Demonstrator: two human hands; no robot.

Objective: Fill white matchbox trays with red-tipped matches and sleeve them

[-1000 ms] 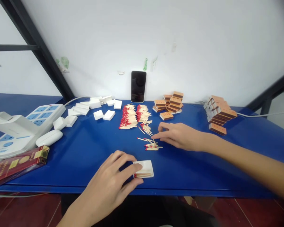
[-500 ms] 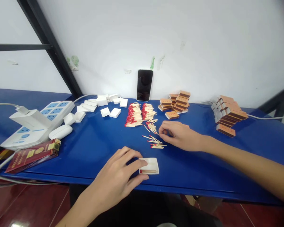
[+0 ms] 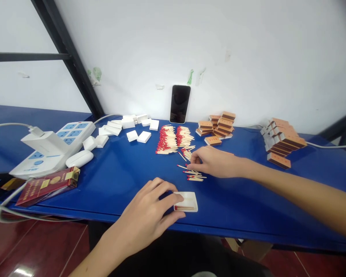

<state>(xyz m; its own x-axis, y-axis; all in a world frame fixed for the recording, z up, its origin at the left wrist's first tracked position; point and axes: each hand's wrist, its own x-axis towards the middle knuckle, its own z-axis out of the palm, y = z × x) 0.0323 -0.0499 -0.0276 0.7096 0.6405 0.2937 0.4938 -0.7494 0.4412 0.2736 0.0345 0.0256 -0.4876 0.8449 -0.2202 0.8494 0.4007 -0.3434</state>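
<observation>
My left hand (image 3: 145,215) grips the left end of a small white matchbox tray (image 3: 192,195) near the front edge of the table. Inside the tray lie a few red-tipped matches (image 3: 186,208), partly covered by my fingers. My right hand (image 3: 209,161) is over a small loose pile of matches (image 3: 196,177), thumb and forefinger pinched together at a red match head. Behind it, two bigger heaps of matches, a left one (image 3: 167,140) and a right one (image 3: 184,135), lie with their red heads mostly to the left.
White trays (image 3: 128,123) lie at the back left. Orange matchbox sleeves (image 3: 225,123) are piled behind my right hand, with stacked matchboxes (image 3: 285,138) farther right. A phone (image 3: 180,104) leans on the wall. A power strip (image 3: 72,134), white mouse (image 3: 79,158) and red packet (image 3: 50,186) sit left.
My right hand has shifted slightly left and its fingertips have come over the loose small pile of matches. My left hand still holds the tray. The whole view has shifted a little.
</observation>
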